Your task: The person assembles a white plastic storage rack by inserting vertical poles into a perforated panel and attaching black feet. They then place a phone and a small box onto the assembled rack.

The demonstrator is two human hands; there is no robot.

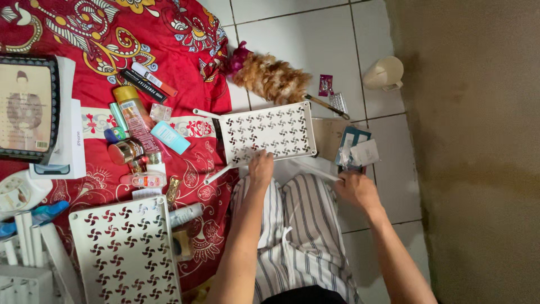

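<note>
Leftward, a spare perforated white panel (pixel 126 253) and loose white posts (pixel 34 245) lie unassembled near scattered bottles and tubes (pixel 138 132) on the red cloth (pixel 185 34). Centrally, the left hand (pixel 260 166) grips the pinwheel-cut shelf panel (pixel 267 132); the right hand (pixel 355 188), loosely curled, touches a thin white rod (pixel 315 169). Right: a pale cup (pixel 384 73).

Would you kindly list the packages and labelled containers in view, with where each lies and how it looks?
Framed picture: far left, dark patterned border, beige inside.
White box: beside the frame, flat, rectangular.
Black tube: on the red cloth, long, light lettering.
Orange bottle: yellow cap, printed label.
Small pink sachet: on tiles by the feather duster.
Blue-and-white packets: just above the right hand.
</note>
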